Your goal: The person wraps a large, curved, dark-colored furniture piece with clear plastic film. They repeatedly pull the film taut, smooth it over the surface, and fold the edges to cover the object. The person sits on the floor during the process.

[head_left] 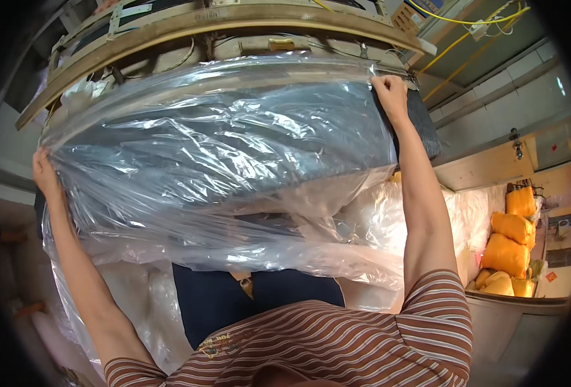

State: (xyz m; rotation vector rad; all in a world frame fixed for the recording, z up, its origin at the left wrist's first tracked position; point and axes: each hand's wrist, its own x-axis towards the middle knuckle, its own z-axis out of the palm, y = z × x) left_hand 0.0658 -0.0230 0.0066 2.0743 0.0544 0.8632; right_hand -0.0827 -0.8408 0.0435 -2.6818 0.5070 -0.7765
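Note:
A wide sheet of clear plastic film (234, 135) is stretched between my two hands, over a long dark bundle (421, 122) whose right end sticks out uncovered. At the far left, my left hand (45, 171) is closed on the gathered left edge of the film. My right hand (390, 95) pinches the film's upper right corner, near the bundle's far right end. The film is wrinkled and shiny, and its near part hangs in loose folds in front of my body. Through it the dark bundle shows only dimly.
A long wooden rail (247, 29) crosses behind the bundle. Yellow cables (450, 48) hang at the upper right. Orange sacks (508, 251) are piled at the right, beside more pale plastic (476, 213). A small yellowish spool-shaped piece (281, 44) lies below the rail.

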